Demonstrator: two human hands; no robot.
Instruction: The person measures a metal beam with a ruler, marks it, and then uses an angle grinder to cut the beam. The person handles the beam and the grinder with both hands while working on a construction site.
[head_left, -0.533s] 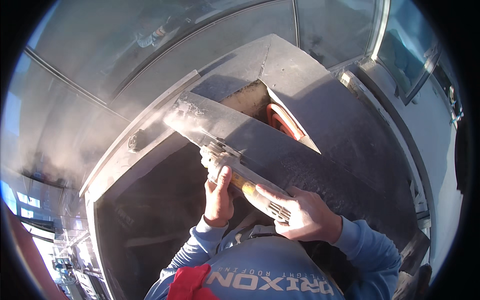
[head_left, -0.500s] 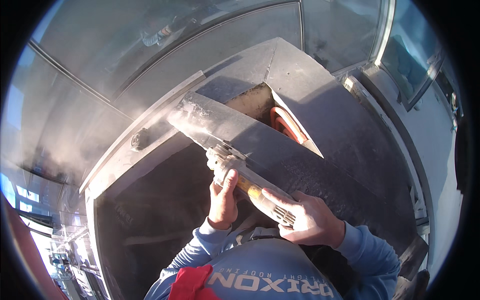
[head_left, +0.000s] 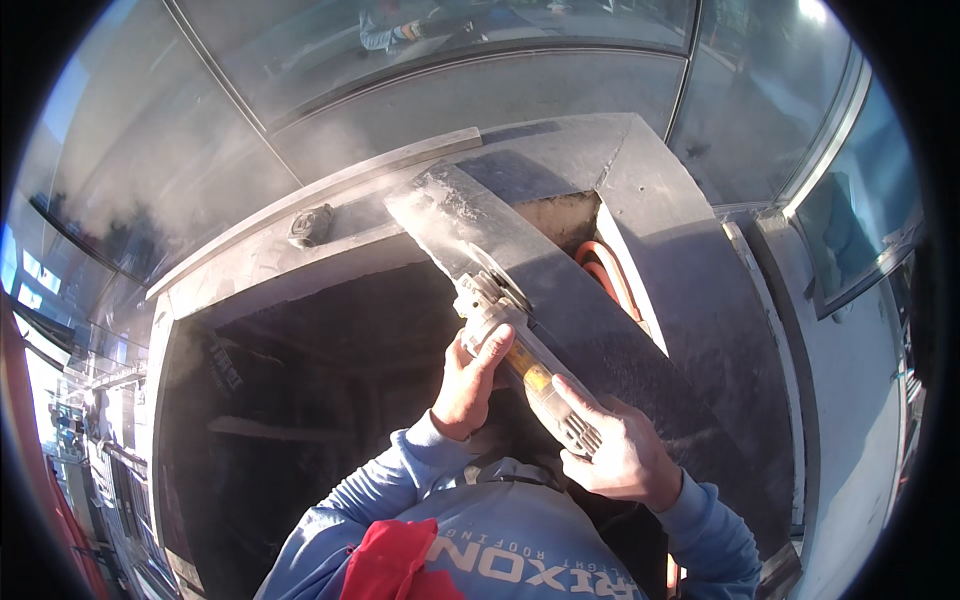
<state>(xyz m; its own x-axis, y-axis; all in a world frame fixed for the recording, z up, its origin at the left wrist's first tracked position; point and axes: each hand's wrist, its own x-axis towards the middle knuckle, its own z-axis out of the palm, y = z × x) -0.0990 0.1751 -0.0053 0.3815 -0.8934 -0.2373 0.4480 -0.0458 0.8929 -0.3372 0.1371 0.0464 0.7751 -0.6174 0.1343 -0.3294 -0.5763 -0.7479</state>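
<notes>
A dusty angle grinder (head_left: 538, 378) with a yellow band on its body is held across my front. My left hand (head_left: 468, 388) wraps round the grinder near its head, thumb on top. Around the rear of the body, by the vent slots, my right hand (head_left: 628, 452) is closed. The grinder's disc (head_left: 498, 276) stands on edge at the long edge of a dark grey slab strip (head_left: 520, 245); how deep it sits cannot be seen. Pale dust covers the strip's far end.
Left of the strip is a large dark opening (head_left: 300, 360) with a pale frame. Orange hose (head_left: 612, 278) lies coiled in a smaller opening to the right. A small dusty object (head_left: 310, 226) sits on the far ledge. Glass panels (head_left: 560, 95) rise behind, with dust drifting at left.
The whole view has shifted and turned a little, so the slab and hands appear farther right. Both hands keep their hold on the grinder, and its disc shows more plainly. Dust still drifts.
</notes>
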